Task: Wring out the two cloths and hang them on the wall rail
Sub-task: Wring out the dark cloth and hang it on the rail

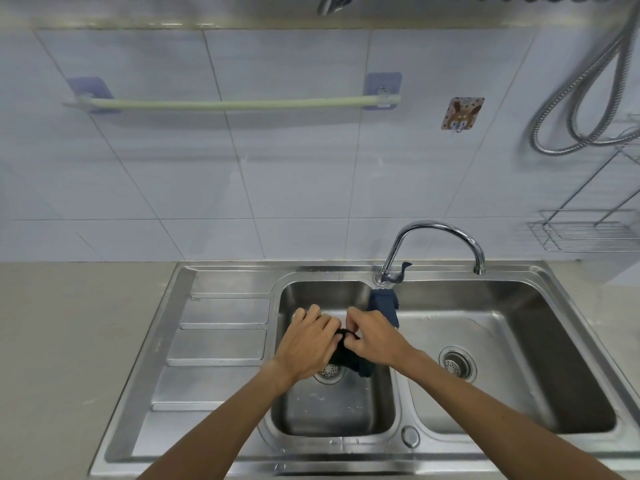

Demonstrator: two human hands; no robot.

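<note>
Over the left basin of the steel sink [221, 445], my left hand [304, 344] and my right hand [372, 337] both grip a dark blue cloth [353, 362], bunched between them with its end hanging below my right hand. A second blue cloth [384, 304] lies draped over the divider between the two basins, just below the tap base. The pale green wall rail [235, 105] is bare, mounted on the tiles high above the sink on two blue pads.
A chrome tap [436, 233] arches over the right basin [502, 358]. A wire rack [585, 230] and a metal shower hose [588, 98] hang at the right. A patterned hook [462, 113] sticks to the wall. A beige counter [69, 341] lies left.
</note>
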